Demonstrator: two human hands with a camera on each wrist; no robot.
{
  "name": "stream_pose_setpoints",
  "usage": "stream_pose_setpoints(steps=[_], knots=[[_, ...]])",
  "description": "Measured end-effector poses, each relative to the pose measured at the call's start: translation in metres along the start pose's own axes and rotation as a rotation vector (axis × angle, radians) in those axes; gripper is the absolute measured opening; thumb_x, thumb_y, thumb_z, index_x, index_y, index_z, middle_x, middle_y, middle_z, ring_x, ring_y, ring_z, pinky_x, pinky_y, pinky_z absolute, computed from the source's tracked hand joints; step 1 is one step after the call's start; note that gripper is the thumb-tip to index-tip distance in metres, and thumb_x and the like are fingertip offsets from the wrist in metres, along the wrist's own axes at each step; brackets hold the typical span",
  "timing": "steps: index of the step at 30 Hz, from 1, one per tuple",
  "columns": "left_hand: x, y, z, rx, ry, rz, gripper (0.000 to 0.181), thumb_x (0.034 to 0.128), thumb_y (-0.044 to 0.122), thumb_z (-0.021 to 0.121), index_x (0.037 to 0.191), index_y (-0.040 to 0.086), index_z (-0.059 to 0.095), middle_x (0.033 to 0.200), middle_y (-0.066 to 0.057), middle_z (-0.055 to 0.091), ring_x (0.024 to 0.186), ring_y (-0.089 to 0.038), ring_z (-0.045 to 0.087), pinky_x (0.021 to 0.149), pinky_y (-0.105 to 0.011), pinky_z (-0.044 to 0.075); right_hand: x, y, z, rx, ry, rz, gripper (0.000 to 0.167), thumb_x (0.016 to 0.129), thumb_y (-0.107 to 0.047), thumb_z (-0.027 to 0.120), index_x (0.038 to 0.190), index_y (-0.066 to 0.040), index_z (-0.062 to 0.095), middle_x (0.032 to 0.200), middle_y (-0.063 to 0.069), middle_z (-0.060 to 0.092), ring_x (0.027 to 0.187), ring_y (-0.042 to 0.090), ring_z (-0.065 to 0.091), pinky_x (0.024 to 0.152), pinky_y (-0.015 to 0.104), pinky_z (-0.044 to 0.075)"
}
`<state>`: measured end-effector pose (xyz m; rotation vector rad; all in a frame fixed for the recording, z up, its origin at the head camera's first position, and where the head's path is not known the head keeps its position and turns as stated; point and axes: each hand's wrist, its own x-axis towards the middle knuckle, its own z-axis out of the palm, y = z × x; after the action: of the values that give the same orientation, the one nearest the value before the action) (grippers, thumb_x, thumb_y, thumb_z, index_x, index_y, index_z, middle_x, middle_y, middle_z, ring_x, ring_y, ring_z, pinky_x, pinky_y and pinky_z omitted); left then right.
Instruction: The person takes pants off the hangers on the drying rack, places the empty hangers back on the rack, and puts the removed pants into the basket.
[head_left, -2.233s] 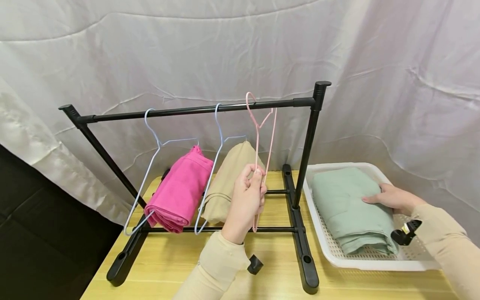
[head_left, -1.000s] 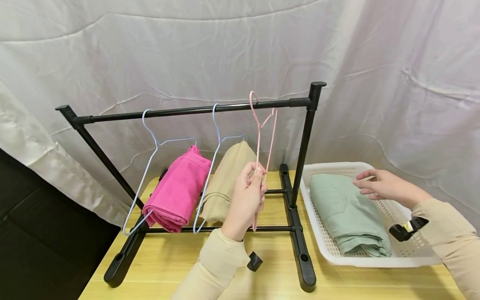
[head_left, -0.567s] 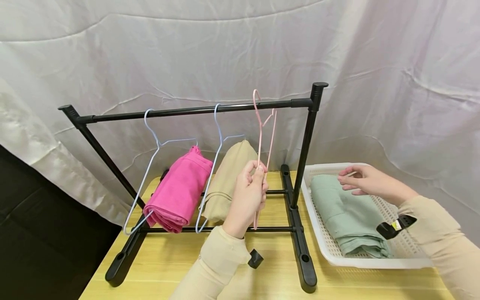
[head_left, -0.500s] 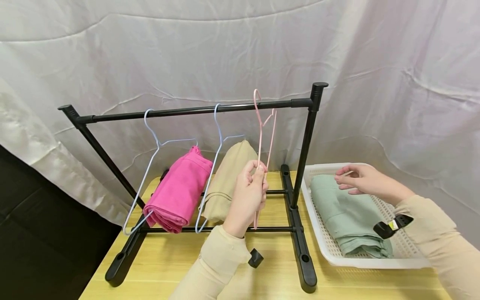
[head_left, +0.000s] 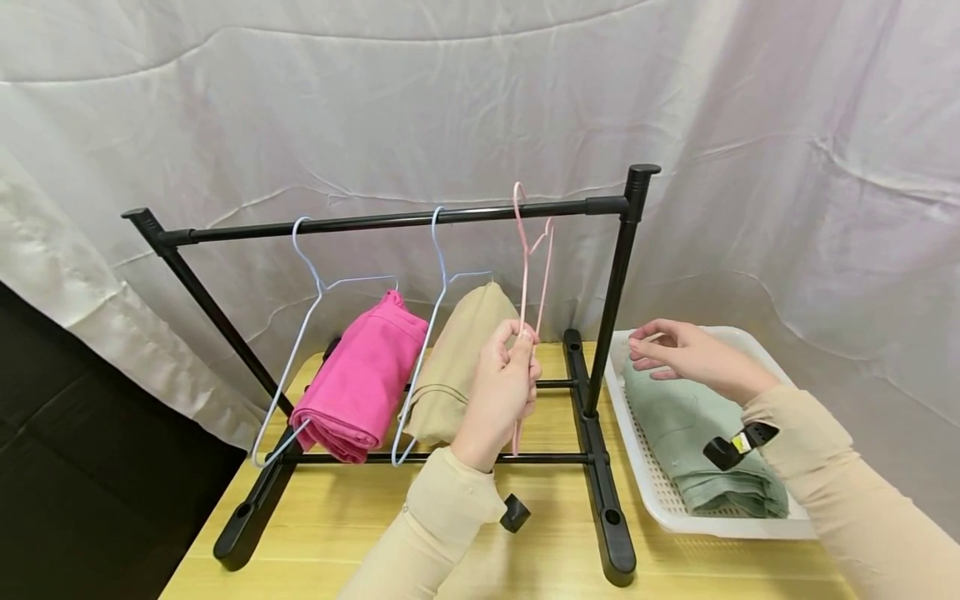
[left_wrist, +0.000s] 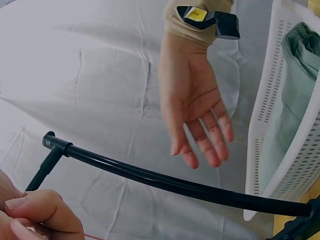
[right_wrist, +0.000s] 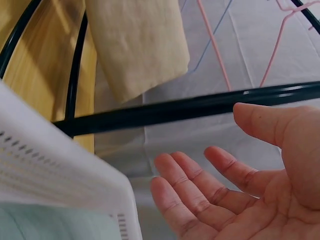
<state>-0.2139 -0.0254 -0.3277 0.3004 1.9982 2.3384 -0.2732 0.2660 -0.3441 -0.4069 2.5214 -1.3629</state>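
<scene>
A pink hanger (head_left: pixel 524 275) hooks over the rack's top bar (head_left: pixel 375 222), and my left hand (head_left: pixel 498 392) pinches its side. My right hand (head_left: pixel 686 358) is in the air above the left part of a white basket (head_left: pixel 645 492), its fingers loosely bent and holding nothing. Below it a folded green garment (head_left: pixel 701 425) lies in the basket. The right wrist view shows my right hand (right_wrist: pixel 240 195) palm up beside the rack's upright (right_wrist: pixel 190 110). In the left wrist view my left hand (left_wrist: pixel 40 220) shows at the lower left corner, my right hand (left_wrist: pixel 195 105) above the rack.
Two blue hangers hang farther left, one with a folded pink garment (head_left: pixel 360 375), the other with a beige one (head_left: pixel 442 392). The rack's black feet (head_left: pixel 611 517) stand on the wooden table (head_left: pixel 337 533). A pale curtain (head_left: pixel 375 108) hangs behind.
My right hand has lifted off the green garment and moved left towards the rack. The pink hanger, held in my left hand, has shifted slightly right along the bar.
</scene>
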Motion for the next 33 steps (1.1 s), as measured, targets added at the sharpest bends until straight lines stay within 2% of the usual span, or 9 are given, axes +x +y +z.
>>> stream_pose_setpoints(steps=[8,14,16,20,23,27,30,33], knots=[[0.004,-0.004,0.001,0.009,0.007,0.004,0.019,0.1178,0.025,0.042,0.107,0.015,0.053,0.062,0.005,0.038,0.045,-0.007,0.029,0.039,-0.020,0.024,0.012,-0.010,0.008,0.054,0.079,-0.057,0.058,0.114,-0.036,0.054,0.149,0.009,0.042,0.146,0.033,0.059,0.132,0.040,0.066,0.105,0.037,0.060],[0.007,-0.009,0.003,0.016,0.016,0.006,0.018,0.1174,0.024,0.043,0.107,0.013,0.053,0.060,0.005,0.039,0.044,-0.007,0.029,0.040,-0.020,0.023,0.020,-0.017,0.013,0.114,0.123,-0.047,0.071,0.112,-0.044,0.056,0.158,0.005,0.033,0.153,0.031,0.053,0.140,0.042,0.059,0.107,0.029,0.057],[0.007,-0.010,0.003,0.025,0.018,0.005,0.018,0.1171,0.024,0.044,0.107,0.013,0.054,0.060,0.005,0.040,0.044,-0.007,0.030,0.040,-0.020,0.024,0.022,-0.020,0.014,0.122,0.134,-0.031,0.076,0.111,-0.049,0.056,0.160,0.003,0.030,0.155,0.029,0.050,0.143,0.043,0.057,0.110,0.032,0.056],[0.006,-0.013,0.004,0.037,0.013,-0.001,0.018,0.1170,0.024,0.045,0.107,0.013,0.054,0.061,0.005,0.041,0.045,-0.007,0.031,0.040,-0.019,0.024,0.026,-0.023,0.016,0.158,0.156,-0.017,0.082,0.110,-0.054,0.054,0.161,0.004,0.028,0.159,0.030,0.045,0.147,0.045,0.051,0.118,0.046,0.049],[0.007,-0.015,0.005,0.041,0.007,-0.001,0.018,0.1173,0.024,0.044,0.107,0.013,0.054,0.060,0.004,0.041,0.044,-0.007,0.030,0.040,-0.019,0.024,0.029,-0.023,0.017,0.194,0.181,-0.028,0.081,0.111,-0.054,0.050,0.161,0.006,0.027,0.161,0.032,0.042,0.148,0.047,0.049,0.120,0.047,0.047],[0.006,-0.017,0.007,0.039,0.009,-0.007,0.018,0.1173,0.025,0.044,0.107,0.014,0.054,0.060,0.004,0.042,0.044,-0.008,0.030,0.040,-0.020,0.024,0.032,-0.023,0.019,0.236,0.209,-0.048,0.078,0.113,-0.053,0.047,0.162,0.005,0.028,0.161,0.030,0.042,0.142,0.040,0.054,0.113,0.032,0.054],[0.006,-0.018,0.009,0.040,0.011,-0.013,0.018,0.1173,0.025,0.044,0.108,0.015,0.055,0.060,0.004,0.043,0.044,-0.008,0.030,0.039,-0.021,0.024,0.033,-0.024,0.020,0.252,0.222,-0.060,0.076,0.113,-0.052,0.047,0.161,0.005,0.031,0.157,0.027,0.045,0.130,0.027,0.061,0.104,0.022,0.057],[0.005,-0.019,0.010,0.043,0.005,-0.010,0.019,0.1173,0.026,0.044,0.109,0.015,0.056,0.060,0.004,0.042,0.044,-0.009,0.030,0.039,-0.021,0.024,0.033,-0.025,0.022,0.262,0.232,-0.073,0.074,0.112,-0.052,0.047,0.158,0.004,0.033,0.150,0.022,0.048,0.117,0.013,0.064,0.101,0.020,0.057]])
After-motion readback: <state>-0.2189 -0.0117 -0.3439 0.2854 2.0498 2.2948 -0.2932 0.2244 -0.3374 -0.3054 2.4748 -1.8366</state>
